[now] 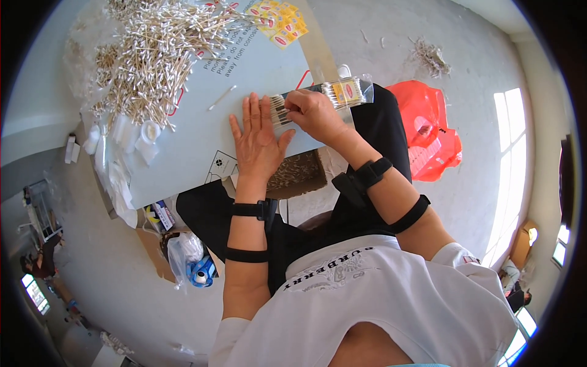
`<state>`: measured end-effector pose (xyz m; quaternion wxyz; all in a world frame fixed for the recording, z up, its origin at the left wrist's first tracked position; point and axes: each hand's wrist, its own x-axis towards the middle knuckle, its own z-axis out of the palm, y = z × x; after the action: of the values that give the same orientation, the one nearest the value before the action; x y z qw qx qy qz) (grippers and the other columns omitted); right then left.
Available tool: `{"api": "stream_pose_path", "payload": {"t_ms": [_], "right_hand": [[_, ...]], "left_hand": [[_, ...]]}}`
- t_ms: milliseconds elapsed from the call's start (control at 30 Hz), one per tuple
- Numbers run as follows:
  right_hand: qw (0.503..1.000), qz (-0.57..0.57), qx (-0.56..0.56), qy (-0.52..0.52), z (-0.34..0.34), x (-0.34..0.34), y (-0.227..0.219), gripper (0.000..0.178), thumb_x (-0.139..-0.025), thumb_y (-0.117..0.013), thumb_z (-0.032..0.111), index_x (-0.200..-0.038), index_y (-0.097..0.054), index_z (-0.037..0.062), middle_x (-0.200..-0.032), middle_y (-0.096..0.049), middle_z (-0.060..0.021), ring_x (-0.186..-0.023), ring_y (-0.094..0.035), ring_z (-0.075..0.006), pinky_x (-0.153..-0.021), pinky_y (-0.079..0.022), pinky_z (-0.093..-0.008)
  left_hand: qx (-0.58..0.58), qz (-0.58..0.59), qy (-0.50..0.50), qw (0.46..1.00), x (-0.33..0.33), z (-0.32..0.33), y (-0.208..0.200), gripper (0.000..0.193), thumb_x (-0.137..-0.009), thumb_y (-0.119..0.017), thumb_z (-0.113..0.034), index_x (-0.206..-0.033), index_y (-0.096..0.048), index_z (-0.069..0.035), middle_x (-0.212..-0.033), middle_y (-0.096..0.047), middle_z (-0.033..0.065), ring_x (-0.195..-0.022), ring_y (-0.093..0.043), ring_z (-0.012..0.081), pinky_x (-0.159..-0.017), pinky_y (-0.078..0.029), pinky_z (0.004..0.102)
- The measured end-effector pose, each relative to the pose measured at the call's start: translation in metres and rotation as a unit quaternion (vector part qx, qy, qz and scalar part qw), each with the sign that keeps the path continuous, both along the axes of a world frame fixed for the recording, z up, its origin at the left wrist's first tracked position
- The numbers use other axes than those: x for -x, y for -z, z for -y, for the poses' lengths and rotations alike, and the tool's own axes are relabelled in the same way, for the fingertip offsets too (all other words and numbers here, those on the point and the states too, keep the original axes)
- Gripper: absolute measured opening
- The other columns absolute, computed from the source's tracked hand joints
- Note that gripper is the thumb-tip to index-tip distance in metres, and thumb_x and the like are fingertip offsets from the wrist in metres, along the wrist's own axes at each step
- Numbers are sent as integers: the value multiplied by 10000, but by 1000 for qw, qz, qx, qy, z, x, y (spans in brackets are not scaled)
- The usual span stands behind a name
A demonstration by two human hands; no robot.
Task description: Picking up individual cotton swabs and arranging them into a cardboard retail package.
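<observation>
Running toward the clear plastic packet with yellow label (347,92), the row of white-tipped cotton swabs (278,111) lies left of it; your right hand (319,116), nearer, curls over the row, grip hidden; your left hand (257,142), farther left, lies flat, fingers straight.

matt cotton-tip swabs (159,61), glossy red plas. bag (422,101), smooth tbl. top (202,131), matt cloth shirt (397,293)

Bright daylight lights everything; hard-edged sun patches (509,165) glare white on the floor (477,67) at right. Windows (35,293) near the lower corners look washed out. Straight edges bow toward the black, rounded border, where small details soften.
</observation>
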<state>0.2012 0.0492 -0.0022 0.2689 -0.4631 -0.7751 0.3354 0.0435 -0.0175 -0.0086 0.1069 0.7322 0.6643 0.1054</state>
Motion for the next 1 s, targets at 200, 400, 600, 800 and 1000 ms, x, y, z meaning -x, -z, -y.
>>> {"api": "stream_pose_path", "payload": {"t_ms": [200, 400, 600, 800, 1000], "right_hand": [[997, -13, -69, 11, 15, -1, 4, 81, -786, -646, 88, -847, -605, 56, -797, -628, -126, -726, -639, -361, -637, -516, -445], [994, 68, -88, 13, -2, 6, 9, 66, -811, -610, 98, -855, -630, 52, -812, -630, -129, -713, -649, -364, -622, -528, -448], [977, 213, 20, 20, -16, 20, -2, 94, -793, -544, 70, -810, -625, 24, -777, -650, -181, -739, -654, -395, -645, -522, -488], [990, 61, 73, 108, 1, 13, 0, 123, -808, -600, 95, -894, -620, 10, -850, -662, -168, -772, -650, -375, -690, -526, -446], [941, -292, 1, 174, 28, 22, 14, 240, -974, -522, 75, -1191, -569, -14, -1300, -533, -124, -1167, -534, -199, -983, -433, -304]], "left_hand": [[-3, 6, 1, 1000, -1, -1, -2, 849, -874, -627, -466, -1511, -242, -59, -1583, -215, 162, -1480, -162, 314, -1159, -92, 587], [-30, 13, -3, 999, -2, 0, 2, 856, -846, -660, -471, -1497, -288, -57, -1574, -243, 157, -1474, -186, 306, -1166, -105, 580], [-36, 1, -3, 999, -1, 0, 5, 853, -857, -633, -495, -1501, -285, -56, -1577, -241, 149, -1477, -177, 299, -1168, -87, 580], [-22, -5, 16, 1000, -1, 4, 0, 803, -875, -619, -460, -1487, -305, -45, -1551, -287, 135, -1454, -218, 313, -1165, -87, 582], [-144, 331, -68, 930, 2, -7, 9, 603, -991, -492, -342, -1457, -329, 5, -1479, -348, 188, -1398, -293, 349, -1157, -224, 462]]}}
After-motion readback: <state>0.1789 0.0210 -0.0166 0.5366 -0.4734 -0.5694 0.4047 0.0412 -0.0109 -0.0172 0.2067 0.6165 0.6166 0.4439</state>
